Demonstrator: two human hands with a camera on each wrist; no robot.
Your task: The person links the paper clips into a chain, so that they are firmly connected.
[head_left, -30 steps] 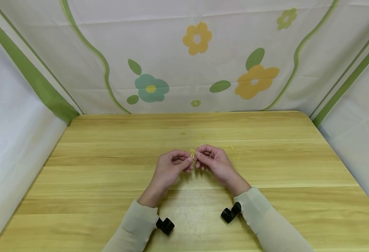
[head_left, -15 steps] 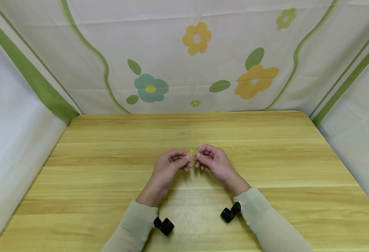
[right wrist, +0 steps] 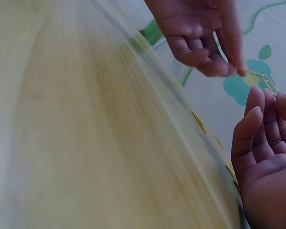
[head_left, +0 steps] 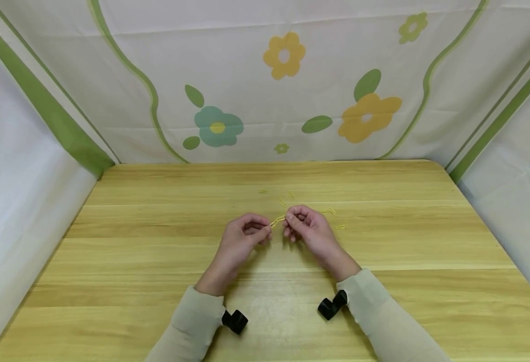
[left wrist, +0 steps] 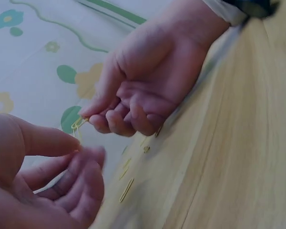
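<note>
Between the two hands, yellow paper clips [head_left: 275, 221] stretch in a short slanting line above the table. My left hand [head_left: 243, 240] pinches one end between thumb and forefinger. The other end is pinched the same way by my right hand [head_left: 312, 232]. In the right wrist view, a paper clip [right wrist: 268, 83] hooks into another at a bend, so the two look linked. The left wrist view shows the same wire loops [left wrist: 76, 125] close to both thumbs. Fingertips cover both outer ends.
Several loose yellow paper clips lie beyond and right of the hands, among them a clip [head_left: 341, 227] on the right and a clip [head_left: 262, 191] farther back. The wooden table [head_left: 156, 281] ends at a flower-patterned cloth [head_left: 255, 90] behind.
My hands have drawn slightly apart, the right one shifting a little right and away. The paper clips, bunched between the fingertips before, now extend in a line.
</note>
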